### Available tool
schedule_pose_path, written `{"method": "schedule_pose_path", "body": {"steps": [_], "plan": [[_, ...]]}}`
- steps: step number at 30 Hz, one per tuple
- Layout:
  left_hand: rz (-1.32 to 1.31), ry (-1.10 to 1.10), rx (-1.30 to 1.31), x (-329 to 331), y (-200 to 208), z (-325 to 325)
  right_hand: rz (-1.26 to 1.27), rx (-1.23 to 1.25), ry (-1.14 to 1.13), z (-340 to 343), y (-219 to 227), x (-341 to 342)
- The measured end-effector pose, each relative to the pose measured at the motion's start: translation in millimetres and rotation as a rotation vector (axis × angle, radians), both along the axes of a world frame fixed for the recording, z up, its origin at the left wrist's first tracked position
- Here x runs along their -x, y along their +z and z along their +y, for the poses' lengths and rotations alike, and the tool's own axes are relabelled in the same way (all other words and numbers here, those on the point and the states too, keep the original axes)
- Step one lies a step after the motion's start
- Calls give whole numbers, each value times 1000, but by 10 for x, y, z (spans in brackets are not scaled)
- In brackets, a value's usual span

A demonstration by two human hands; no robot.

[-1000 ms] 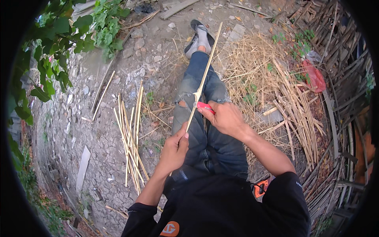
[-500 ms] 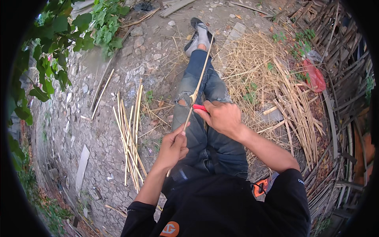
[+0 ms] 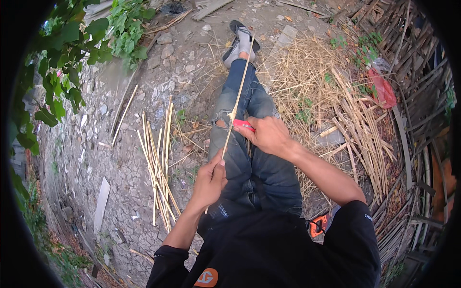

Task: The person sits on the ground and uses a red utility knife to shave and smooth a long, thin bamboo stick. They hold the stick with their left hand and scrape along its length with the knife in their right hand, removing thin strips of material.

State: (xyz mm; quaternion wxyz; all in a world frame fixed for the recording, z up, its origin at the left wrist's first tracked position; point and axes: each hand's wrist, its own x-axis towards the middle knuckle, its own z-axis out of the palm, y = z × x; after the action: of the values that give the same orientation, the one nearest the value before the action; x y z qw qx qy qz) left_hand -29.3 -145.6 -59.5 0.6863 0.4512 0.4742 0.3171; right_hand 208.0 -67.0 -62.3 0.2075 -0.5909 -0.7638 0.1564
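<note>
I sit on the ground with my legs in torn blue jeans [image 3: 249, 105] stretched out ahead. My left hand [image 3: 210, 181] pinches the near end of a long thin bamboo strip [image 3: 238, 96] that runs up over my legs toward my grey shoes [image 3: 241, 41]. My right hand [image 3: 267, 135] grips a red-handled knife [image 3: 242, 124] pressed against the strip above my left knee. The blade itself is too small to make out.
A bundle of finished thin bamboo strips [image 3: 158, 163] lies on the cracked dirt to my left. Dry straw-like shavings [image 3: 317, 81] pile up on my right, with bent bamboo slats [image 3: 413, 144] beyond. Green leaves [image 3: 72, 53] hang at upper left. An orange and black object [image 3: 318, 224] sits by my right hip.
My left hand has slid back toward my body along the strip. The strip's far end has swung a little left. My right hand stays at the knee with the knife.
</note>
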Motion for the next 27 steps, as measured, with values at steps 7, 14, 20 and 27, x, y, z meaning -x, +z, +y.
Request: {"method": "schedule_pose_path", "body": {"steps": [7, 14, 20, 27], "plan": [[-260, -1, 294, 69, 70, 84, -91, -172, -28, -66, -99, 54], [-386, 43, 468, 115, 177, 157, -253, -301, 85, 82, -47, -10], [-631, 35, 649, 185, 145, 328, -390, -289, 230, 325, 9, -147], [-510, 93, 512, 163, 98, 381, -201, 249, 432, 610, 332, -279]]}}
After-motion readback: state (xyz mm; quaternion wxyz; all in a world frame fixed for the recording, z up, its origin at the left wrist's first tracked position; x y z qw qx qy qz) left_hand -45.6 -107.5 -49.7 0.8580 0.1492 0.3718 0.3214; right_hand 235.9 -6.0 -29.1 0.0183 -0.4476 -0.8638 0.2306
